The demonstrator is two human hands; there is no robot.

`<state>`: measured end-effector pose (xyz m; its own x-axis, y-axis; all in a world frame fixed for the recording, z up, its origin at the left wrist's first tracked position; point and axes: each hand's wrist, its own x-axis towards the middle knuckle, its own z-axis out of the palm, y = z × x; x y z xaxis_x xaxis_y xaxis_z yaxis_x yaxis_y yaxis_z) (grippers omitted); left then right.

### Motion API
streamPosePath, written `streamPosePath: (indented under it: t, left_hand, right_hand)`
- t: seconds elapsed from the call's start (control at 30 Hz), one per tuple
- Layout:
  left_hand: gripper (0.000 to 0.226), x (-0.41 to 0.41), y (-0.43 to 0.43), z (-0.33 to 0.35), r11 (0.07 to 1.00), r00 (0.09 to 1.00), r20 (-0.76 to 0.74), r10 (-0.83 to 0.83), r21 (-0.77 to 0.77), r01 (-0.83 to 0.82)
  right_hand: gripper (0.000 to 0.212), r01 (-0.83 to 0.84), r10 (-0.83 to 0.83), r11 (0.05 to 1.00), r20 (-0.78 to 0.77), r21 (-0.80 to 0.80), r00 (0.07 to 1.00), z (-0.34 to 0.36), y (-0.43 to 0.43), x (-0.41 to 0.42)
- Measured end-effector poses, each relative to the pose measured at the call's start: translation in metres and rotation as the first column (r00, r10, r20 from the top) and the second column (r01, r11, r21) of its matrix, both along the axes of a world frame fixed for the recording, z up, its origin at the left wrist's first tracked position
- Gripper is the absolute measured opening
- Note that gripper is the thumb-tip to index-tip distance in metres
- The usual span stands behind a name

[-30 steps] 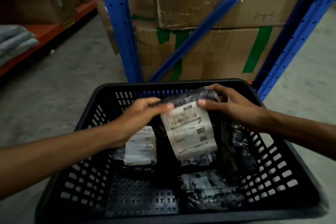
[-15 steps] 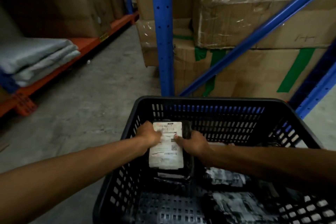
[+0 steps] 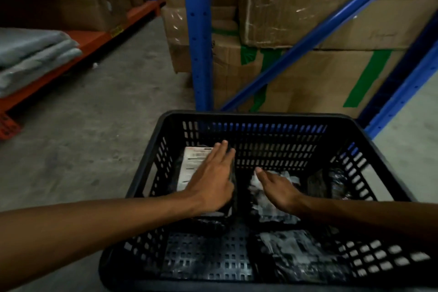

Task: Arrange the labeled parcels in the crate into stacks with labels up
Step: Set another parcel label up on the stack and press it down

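The scene is dim and warm-toned, with the top left corner falling almost to black. Glare flecks the plastic wrap on the cardboard boxes (image 3: 291,5). The crate (image 3: 248,118) interior sits in deep shadow, its parcels murky. Both hands look slightly soft from motion. Wide-angle distortion bows the blue rack post (image 3: 199,38) and stretches the forearms at the lower edges.

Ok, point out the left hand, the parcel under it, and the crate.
left hand (image 3: 211,180), head view, back of the hand.
parcel (image 3: 193,163), head view, its white label, facing up.
crate (image 3: 260,116), head view, far rim.
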<state>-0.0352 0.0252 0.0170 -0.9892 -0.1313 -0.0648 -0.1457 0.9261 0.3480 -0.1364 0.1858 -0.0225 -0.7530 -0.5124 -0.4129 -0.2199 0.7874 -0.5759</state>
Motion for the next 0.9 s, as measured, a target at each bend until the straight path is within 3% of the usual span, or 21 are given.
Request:
streamPosePath:
  t: [0.07,0.17,0.23,0.3,0.47,0.63,0.73,0.8,0.9]
  left_hand:
    - [0.08,-0.005,0.032,-0.01,0.987,0.987,0.025,-0.159,0.039,0.158]
    - [0.088,-0.016,0.075,-0.035,0.967,0.925,0.285,-0.25,0.029,0.252]
    - [0.095,-0.027,0.09,-0.054,0.945,0.861,0.456,-0.226,-0.111,0.307]
    - [0.091,-0.04,0.094,-0.071,0.906,0.835,0.524,-0.167,-0.253,0.339]
    - [0.068,-0.056,0.095,-0.111,0.91,0.867,0.498,0.004,-0.362,0.203]
    - [0.066,-0.056,0.101,-0.133,0.914,0.929,0.367,0.043,-0.391,0.112]
    - [0.07,-0.053,0.091,-0.129,0.923,0.939,0.341,-0.037,-0.349,0.163]
    - [0.083,-0.045,0.085,-0.124,0.917,0.935,0.338,-0.105,-0.331,0.222]
    - [0.095,-0.042,0.083,-0.096,0.975,0.909,0.395,-0.134,-0.114,0.193]
  right_hand:
    - [0.055,-0.094,0.107,0.989,-0.113,0.114,0.988,-0.004,0.035,-0.009]
    - [0.074,-0.355,0.422,0.861,-0.122,0.366,0.898,-0.014,0.078,-0.019]
    - [0.077,-0.437,0.572,0.74,-0.138,0.512,0.808,-0.027,0.094,-0.019]
    - [0.067,-0.45,0.629,0.694,-0.169,0.562,0.758,-0.04,0.096,-0.017]
    - [0.068,-0.45,0.722,0.555,-0.136,0.7,0.679,-0.058,0.069,-0.028]
    - [0.07,-0.385,0.706,0.574,-0.198,0.722,0.68,-0.073,0.06,-0.031]
    - [0.064,-0.392,0.722,0.63,-0.32,0.671,0.613,-0.079,0.071,-0.033]
    - [0.063,-0.398,0.745,0.606,-0.316,0.688,0.588,-0.078,0.072,-0.031]
    - [0.074,-0.424,0.691,0.659,-0.276,0.621,0.668,-0.062,0.073,-0.029]
